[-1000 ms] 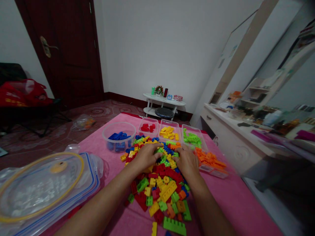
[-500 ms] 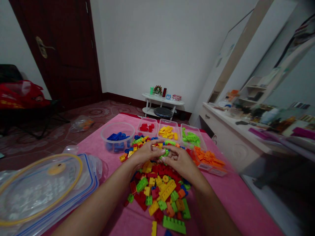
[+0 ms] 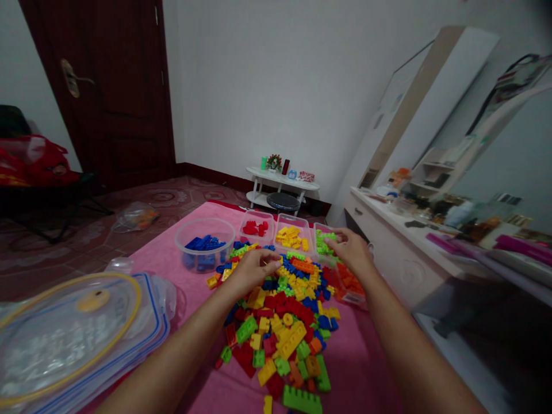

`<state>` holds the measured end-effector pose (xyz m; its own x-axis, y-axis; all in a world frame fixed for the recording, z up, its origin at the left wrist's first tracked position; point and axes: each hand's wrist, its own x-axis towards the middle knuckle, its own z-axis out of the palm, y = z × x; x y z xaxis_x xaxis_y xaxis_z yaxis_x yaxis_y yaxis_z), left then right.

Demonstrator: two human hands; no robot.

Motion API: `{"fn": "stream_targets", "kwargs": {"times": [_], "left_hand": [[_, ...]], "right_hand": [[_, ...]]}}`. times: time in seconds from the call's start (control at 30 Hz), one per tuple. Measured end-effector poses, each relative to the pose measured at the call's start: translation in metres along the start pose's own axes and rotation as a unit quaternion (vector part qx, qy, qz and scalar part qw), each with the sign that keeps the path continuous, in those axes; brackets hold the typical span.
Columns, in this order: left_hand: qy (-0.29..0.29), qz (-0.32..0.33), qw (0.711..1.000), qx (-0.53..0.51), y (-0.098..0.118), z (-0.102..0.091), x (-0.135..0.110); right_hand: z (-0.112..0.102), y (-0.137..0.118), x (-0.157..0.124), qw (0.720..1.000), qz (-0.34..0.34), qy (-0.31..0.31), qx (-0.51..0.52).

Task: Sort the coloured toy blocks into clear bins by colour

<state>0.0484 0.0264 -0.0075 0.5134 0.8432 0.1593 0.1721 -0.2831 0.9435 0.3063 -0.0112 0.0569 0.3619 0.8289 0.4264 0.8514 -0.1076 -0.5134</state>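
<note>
Over the far part of a mixed pile of toy building bricks (image 3: 288,339) is my left hand (image 3: 255,269), fingers bent and apart from the thumb, with no brick visible in it. My right hand (image 3: 351,251) reaches to the clear box of green bricks (image 3: 324,240). Its thumb and fingers are apart above the green bricks; whether they touch one is too small to tell. That hand and wrist partly cover the box and the clear box of orange bricks (image 3: 350,283). A yellow-brick box (image 3: 293,237) and a red-brick box (image 3: 255,227) stand farther left.
A round clear tub of blue bricks (image 3: 204,247) stands at the left on the pink cloth (image 3: 190,339). Clear zip bags and a yellow-rimmed lid (image 3: 71,276) lie at the near left. A cluttered white dresser (image 3: 388,230) flanks the right side.
My hands have parted from above the pile, where they met around a green brick. The right hand has moved right and forward to the green box; the left stays over the pile.
</note>
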Motion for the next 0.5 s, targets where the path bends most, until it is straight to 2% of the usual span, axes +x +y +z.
{"fn": "stream_targets", "kwargs": {"times": [0.07,0.13,0.3,0.4,0.5], "left_hand": [[-0.010,0.010,1.000,0.024,-0.003,0.002,0.000],[-0.020,0.025,0.998,0.059,-0.007,0.005,0.000],[-0.025,0.033,0.990,0.133,-0.007,0.003,-0.002],[-0.046,0.026,0.982,0.183,-0.001,-0.007,-0.004],[-0.020,0.028,0.965,0.260,0.007,-0.021,-0.006]], "right_hand": [[-0.008,0.008,0.011,0.994,-0.008,0.078,-0.073],[-0.009,0.009,0.005,0.992,-0.018,0.099,-0.078],[0.023,0.002,-0.042,1.000,-0.029,-0.008,0.001],[0.044,0.003,-0.059,0.993,-0.099,-0.050,-0.026],[0.055,0.003,-0.063,0.981,-0.149,-0.098,-0.070]]}}
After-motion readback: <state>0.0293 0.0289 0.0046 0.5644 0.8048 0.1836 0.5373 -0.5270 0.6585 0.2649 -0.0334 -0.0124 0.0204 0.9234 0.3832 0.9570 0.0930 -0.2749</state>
